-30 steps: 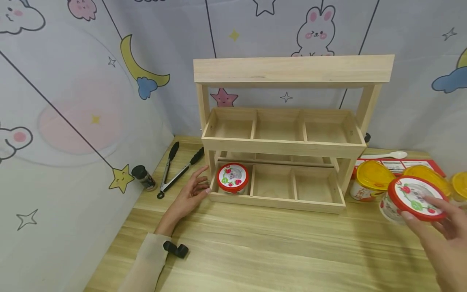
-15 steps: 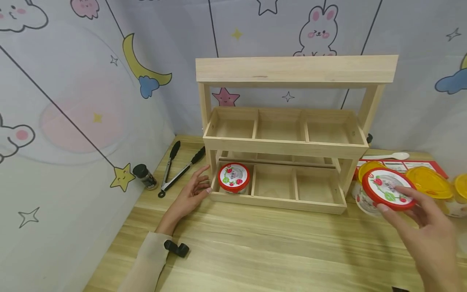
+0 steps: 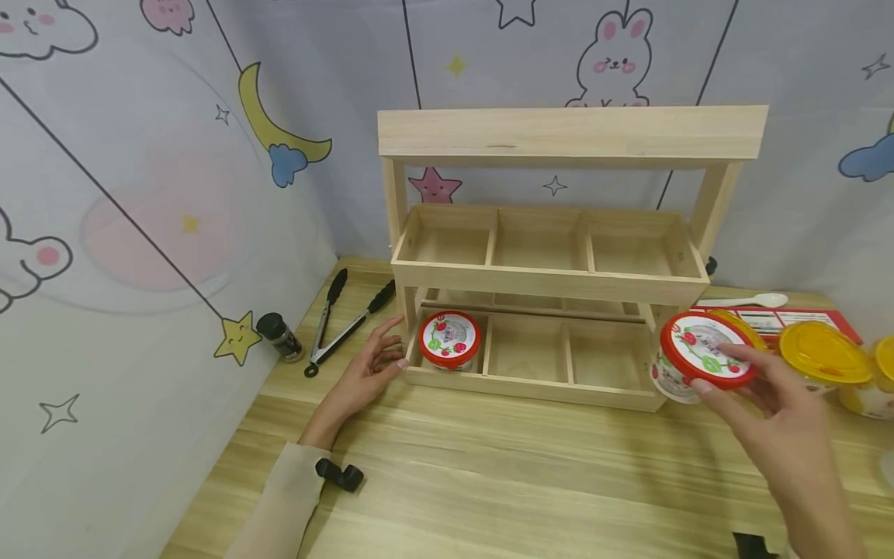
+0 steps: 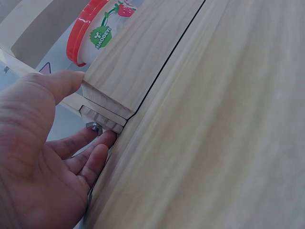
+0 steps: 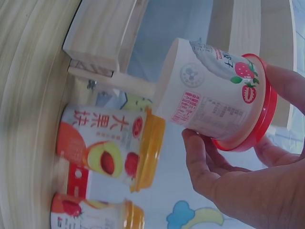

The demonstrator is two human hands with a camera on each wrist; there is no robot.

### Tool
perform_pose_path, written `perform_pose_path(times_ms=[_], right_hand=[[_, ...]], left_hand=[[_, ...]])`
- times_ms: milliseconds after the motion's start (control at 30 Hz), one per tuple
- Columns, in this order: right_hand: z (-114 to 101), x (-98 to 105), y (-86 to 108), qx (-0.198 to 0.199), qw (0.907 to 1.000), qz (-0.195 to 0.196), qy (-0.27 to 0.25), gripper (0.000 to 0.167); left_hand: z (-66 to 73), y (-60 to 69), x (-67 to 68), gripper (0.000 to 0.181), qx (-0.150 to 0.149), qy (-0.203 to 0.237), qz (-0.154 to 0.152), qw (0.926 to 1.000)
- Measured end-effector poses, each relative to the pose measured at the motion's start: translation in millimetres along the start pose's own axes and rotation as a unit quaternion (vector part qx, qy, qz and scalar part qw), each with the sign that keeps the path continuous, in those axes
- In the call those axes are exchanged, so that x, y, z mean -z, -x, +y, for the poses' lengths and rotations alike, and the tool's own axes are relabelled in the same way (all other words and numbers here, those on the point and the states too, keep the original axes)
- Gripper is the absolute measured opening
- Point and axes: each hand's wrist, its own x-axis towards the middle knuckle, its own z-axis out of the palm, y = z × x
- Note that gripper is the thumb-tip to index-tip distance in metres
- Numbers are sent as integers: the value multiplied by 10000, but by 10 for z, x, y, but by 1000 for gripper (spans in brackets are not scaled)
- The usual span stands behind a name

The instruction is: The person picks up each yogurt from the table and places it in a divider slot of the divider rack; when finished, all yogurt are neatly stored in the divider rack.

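Observation:
My right hand (image 3: 778, 407) holds a white tub with a red strawberry lid (image 3: 707, 349) in the air, just off the right end of the wooden rack (image 3: 548, 281). Fingers and thumb go round its lid rim, and in the right wrist view the printed tub (image 5: 209, 95) is tilted. A matching red-lidded tub (image 3: 449, 340) sits in the left compartment of the rack's lower tray (image 3: 531, 388). At that tray's left end rests my left hand (image 3: 365, 371); in the left wrist view its thumb touches the front corner and its loosely bent fingers lie by a wing nut (image 4: 95, 128).
Several yellow-lidded tubs (image 3: 824, 353) stand right of the rack, with a white spoon (image 3: 761, 300) on a red-and-white box (image 3: 803, 317) behind. Left of the rack lie black-tipped tongs (image 3: 342, 338) and a small black-capped jar (image 3: 279, 338). A printed cloth (image 3: 174, 155) walls the table.
My right hand has carried the red-lidded tub leftward, from over the yellow-lidded tubs to the rack's right end. My left hand stays at the rack's left end.

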Motion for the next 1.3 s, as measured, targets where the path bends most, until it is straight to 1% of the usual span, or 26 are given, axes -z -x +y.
perform_pose_path(times_ms=[67, 300, 400, 533, 633, 800, 967, 1300], right_hand=[[-8, -29, -22, 238, 9997, -75, -33, 60], [-85, -180, -80, 110, 9983, -570, 84, 63], [-98, -258, -110, 240, 9974, -674, 105, 63], [-102, -348, -132, 486, 9961, -730, 47, 62], [-121, -410, -140, 589, 9953, -771, 16, 61], [-187, -503, -145, 597, 9942, -899, 23, 60], [-242, -589, -148, 626, 9927, -1027, -51, 58], [-271, -711, -223, 794, 9904, -1132, -63, 55]], left_hand=[[-3, -7, -1, 77, 8, -6, -14, 10000], [-29, -6, -1, 77, 6, -104, 21, 9999], [-14, -6, -3, 77, 20, -68, 33, 10000], [3, -8, -10, 77, 36, -18, 29, 10000], [7, -7, -13, 78, 29, -8, 16, 10000], [-14, -8, -8, 76, -11, -89, 23, 10000], [-8, 4, -7, 76, 10, -79, -1, 10000], [-5, 1, -1, 76, -37, -112, 1, 9999]])
